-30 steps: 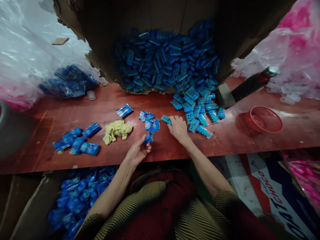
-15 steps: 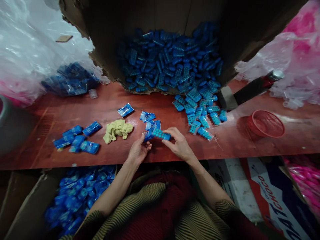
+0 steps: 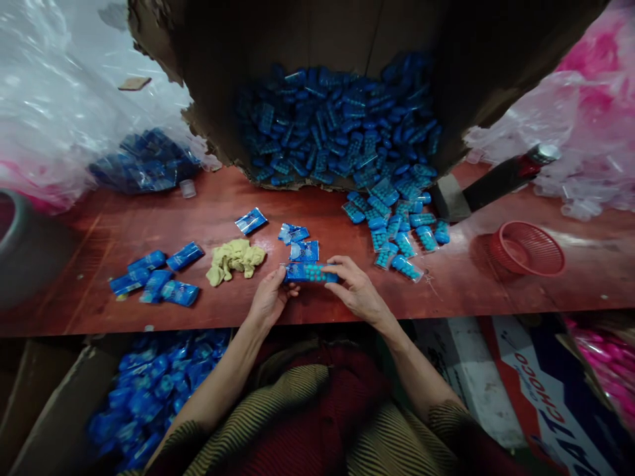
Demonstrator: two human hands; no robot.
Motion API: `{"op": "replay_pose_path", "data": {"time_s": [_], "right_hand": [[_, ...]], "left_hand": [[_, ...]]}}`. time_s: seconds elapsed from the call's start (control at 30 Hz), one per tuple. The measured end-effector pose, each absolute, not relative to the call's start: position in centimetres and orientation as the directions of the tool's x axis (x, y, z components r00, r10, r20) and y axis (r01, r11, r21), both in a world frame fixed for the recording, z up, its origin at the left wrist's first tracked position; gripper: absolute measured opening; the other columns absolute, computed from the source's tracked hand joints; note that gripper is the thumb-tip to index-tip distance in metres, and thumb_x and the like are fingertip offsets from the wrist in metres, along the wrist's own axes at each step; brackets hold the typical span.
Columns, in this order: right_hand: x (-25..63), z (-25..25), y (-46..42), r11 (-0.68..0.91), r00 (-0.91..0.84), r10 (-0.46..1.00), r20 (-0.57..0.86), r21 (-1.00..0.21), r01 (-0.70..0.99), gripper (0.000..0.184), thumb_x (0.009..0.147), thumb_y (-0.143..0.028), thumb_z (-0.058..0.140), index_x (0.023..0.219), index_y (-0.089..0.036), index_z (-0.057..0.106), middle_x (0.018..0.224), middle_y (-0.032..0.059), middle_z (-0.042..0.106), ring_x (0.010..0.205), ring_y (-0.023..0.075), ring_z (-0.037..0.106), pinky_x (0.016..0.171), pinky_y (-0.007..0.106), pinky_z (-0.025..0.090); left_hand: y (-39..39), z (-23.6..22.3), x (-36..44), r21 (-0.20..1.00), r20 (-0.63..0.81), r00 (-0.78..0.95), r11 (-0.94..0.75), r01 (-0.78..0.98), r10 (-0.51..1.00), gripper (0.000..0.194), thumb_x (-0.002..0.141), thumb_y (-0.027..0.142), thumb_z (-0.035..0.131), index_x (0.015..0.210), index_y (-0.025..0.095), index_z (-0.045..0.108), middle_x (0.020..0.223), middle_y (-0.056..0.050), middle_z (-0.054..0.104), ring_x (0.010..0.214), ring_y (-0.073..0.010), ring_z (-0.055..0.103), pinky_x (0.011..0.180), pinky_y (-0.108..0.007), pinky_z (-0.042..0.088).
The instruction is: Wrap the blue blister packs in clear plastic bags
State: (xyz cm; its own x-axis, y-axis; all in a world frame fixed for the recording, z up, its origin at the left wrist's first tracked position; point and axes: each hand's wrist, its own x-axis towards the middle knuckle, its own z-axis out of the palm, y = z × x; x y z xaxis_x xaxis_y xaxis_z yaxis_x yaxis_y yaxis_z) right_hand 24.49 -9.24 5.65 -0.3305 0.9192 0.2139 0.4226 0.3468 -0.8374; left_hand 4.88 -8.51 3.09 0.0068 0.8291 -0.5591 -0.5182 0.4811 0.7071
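My left hand (image 3: 269,296) pinches a blue printed sleeve (image 3: 294,272) at its left end. My right hand (image 3: 361,291) grips a small clear container of turquoise balls with a blue cap (image 3: 314,272) between thumb and fingers. The container's left end meets the right end of the sleeve; how far it sits inside is hard to tell. Just beyond lie more flat blue sleeves (image 3: 304,250). A crumpled yellow-green lump (image 3: 235,262) rests left of my left hand. Several similar containers (image 3: 405,242) lie loose beyond my right hand.
A torn cardboard box (image 3: 208,129) at the back holds many containers. Several sleeved packs (image 3: 179,292) lie on the left of the red table (image 3: 238,307). A red plastic basket (image 3: 528,248) and a dark bar-like object (image 3: 501,185) stand right. Below the left edge sits a pile of blue packs (image 3: 153,390).
The container has moved slightly left and levelled, lining up end to end with the sleeve. Both hands keep their hold, and the view has shifted a little.
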Motion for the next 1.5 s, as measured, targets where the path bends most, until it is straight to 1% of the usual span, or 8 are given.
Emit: {"op": "replay_pose_path", "data": {"time_s": [0.2, 0.37, 0.53, 0.73, 0.87, 1.1, 1.27, 1.5], "right_hand": [[23.9, 4.1, -9.2, 0.279, -0.252, 0.945, 0.21, -0.918, 0.282, 0.024, 0.081, -0.023, 0.061, 0.105, -0.021, 0.061, 0.107, 0.0064, 0.058, 0.102, 0.0185, 0.056, 0.09, 0.033, 0.046], [21.9, 1.5, -10.2, 0.337, -0.097, 0.941, 0.324, -0.876, 0.345, 0.027, 0.08, -0.024, 0.064, 0.106, -0.022, 0.059, 0.107, 0.0074, 0.055, 0.104, 0.0204, 0.055, 0.093, 0.038, 0.046], [20.8, 1.3, -10.9, 0.412, -0.184, 0.91, 0.371, -0.858, 0.308, 0.029, 0.084, -0.024, 0.059, 0.113, -0.025, 0.06, 0.112, 0.0087, 0.054, 0.107, 0.021, 0.054, 0.094, 0.036, 0.046], [21.5, 1.9, -10.0, 0.102, -0.184, 0.977, 0.107, -0.994, -0.038, 0.027, 0.084, -0.026, 0.056, 0.111, -0.026, 0.062, 0.11, 0.0047, 0.057, 0.101, 0.0172, 0.055, 0.091, 0.033, 0.046], [21.8, 1.4, -9.3, -0.119, -0.262, 0.963, -0.056, -0.966, -0.229, 0.056, 0.073, -0.027, 0.069, 0.125, -0.029, 0.051, 0.105, 0.0013, 0.053, 0.081, 0.011, 0.053, 0.079, 0.028, 0.049], [22.4, 1.9, -8.7, -0.122, -0.362, 0.93, -0.066, -0.983, -0.135, 0.093, 0.059, -0.027, 0.081, 0.14, -0.031, 0.035, 0.118, 0.0031, 0.045, 0.096, 0.016, 0.051, 0.095, 0.035, 0.041], [22.5, 2.5, -8.9, -0.138, -0.44, 0.896, -0.055, -0.978, -0.158, 0.092, 0.063, -0.03, 0.08, 0.141, -0.035, 0.033, 0.13, 0.0028, 0.045, 0.113, 0.0208, 0.049, 0.098, 0.035, 0.039], [22.3, 2.5, -9.2, -0.224, -0.453, 0.886, -0.1, -0.947, -0.229, 0.084, 0.062, -0.025, 0.078, 0.137, -0.034, 0.041, 0.12, 0.0004, 0.051, 0.094, 0.0146, 0.056, 0.091, 0.031, 0.044]], "left_hand": [[-8.4, 3.3, 5.2, 0.859, -0.398, -0.111, 0.327, -0.393, 0.911, 0.041, 0.055, 0.045, 0.079, 0.063, 0.015, 0.052, 0.056, 0.004, 0.058, 0.051, -0.0093, 0.055, 0.047, -0.021, 0.048], [-8.3, 3.6, 6.3, 0.667, -0.546, 0.028, 0.454, -0.591, 0.837, 0.037, 0.06, 0.039, 0.078, 0.08, 0.015, 0.058, 0.072, -0.001, 0.068, 0.065, -0.0139, 0.064, 0.06, -0.026, 0.053], [-8.3, 4.0, 6.7, 0.555, -0.636, 0.082, 0.528, -0.642, 0.767, 0.02, 0.07, 0.026, 0.073, 0.078, 0.013, 0.06, 0.068, -0.001, 0.067, 0.06, -0.0118, 0.062, 0.057, -0.023, 0.051], [-8.6, 3.9, 6.3, 0.46, -0.67, 0.213, 0.622, -0.634, 0.712, 0.008, 0.08, 0.018, 0.062, 0.088, 0.015, 0.063, 0.079, -0.003, 0.071, 0.071, -0.0145, 0.066, 0.07, -0.029, 0.053], [-8.7, 3.5, 5.9, 0.459, -0.593, 0.339, 0.652, -0.603, 0.731, 0.019, 0.08, 0.018, 0.061, 0.099, 0.014, 0.063, 0.089, -0.006, 0.071, 0.08, -0.0172, 0.067, 0.081, -0.034, 0.052], [-8.4, 3.6, 5.2, 0.484, -0.515, 0.45, 0.68, -0.55, 0.73, 0.027, 0.08, 0.014, 0.058, 0.107, 0.015, 0.062, 0.094, -0.007, 0.072, 0.083, -0.0181, 0.068, 0.08, -0.031, 0.053], [-8.5, 3.8, 5.6, 0.473, -0.471, 0.507, 0.692, -0.545, 0.721, 0.036, 0.079, 0.015, 0.059, 0.114, 0.014, 0.06, 0.101, -0.009, 0.071, 0.094, -0.0216, 0.067, 0.085, -0.032, 0.052], [-9.1, 3.5, 5.7, 0.463, -0.448, 0.527, 0.692, -0.553, 0.722, 0.03, 0.076, 0.018, 0.065, 0.106, 0.014, 0.064, 0.094, -0.008, 0.072, 0.09, -0.0204, 0.068, 0.082, -0.03, 0.052]]}}
